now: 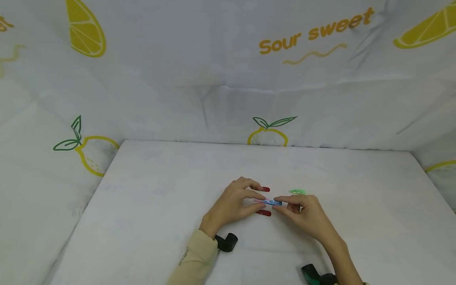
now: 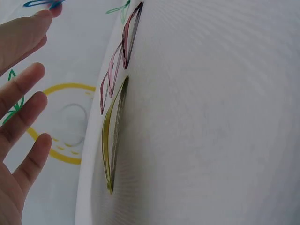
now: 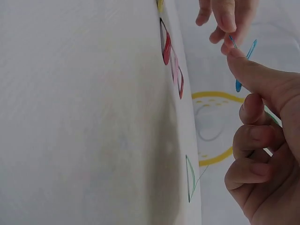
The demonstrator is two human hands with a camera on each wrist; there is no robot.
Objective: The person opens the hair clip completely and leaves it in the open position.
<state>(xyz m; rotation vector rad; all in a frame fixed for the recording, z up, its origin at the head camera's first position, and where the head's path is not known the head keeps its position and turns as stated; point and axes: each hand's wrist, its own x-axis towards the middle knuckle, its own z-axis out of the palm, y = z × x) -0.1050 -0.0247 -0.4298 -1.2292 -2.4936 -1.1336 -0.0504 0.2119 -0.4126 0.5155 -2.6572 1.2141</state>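
Wearing a black device (image 1: 228, 242) at each wrist and a beige sleeve (image 1: 196, 255) on the left arm. Pinching a blue clip (image 1: 274, 202) above the table (image 1: 142, 190), between the two hands, with thumb and forefinger of the right hand (image 1: 309, 215), curling in its other fingers. Pinching the clip's opposite end with thumb and forefinger of the left hand (image 1: 233, 202), spreading the remaining fingers loosely. Showing a near red clip (image 1: 264, 213) just short of the left thumb, partly covering it. Passing over a pink clip (image 3: 175, 70) and, hiding it from the head view, a yellow clip (image 2: 107, 140) beneath the left hand. Seeing a far red clip (image 1: 266, 189) beside that hand's farther fingertips, a green clip (image 1: 297, 191) just beyond the right forefinger. Working over a smooth white tabletop. Facing, well beyond both hands, a creased white cloth (image 1: 171, 59) bearing lemons (image 1: 268, 137) and orange lettering (image 1: 285, 42) reading "Sour sweet".
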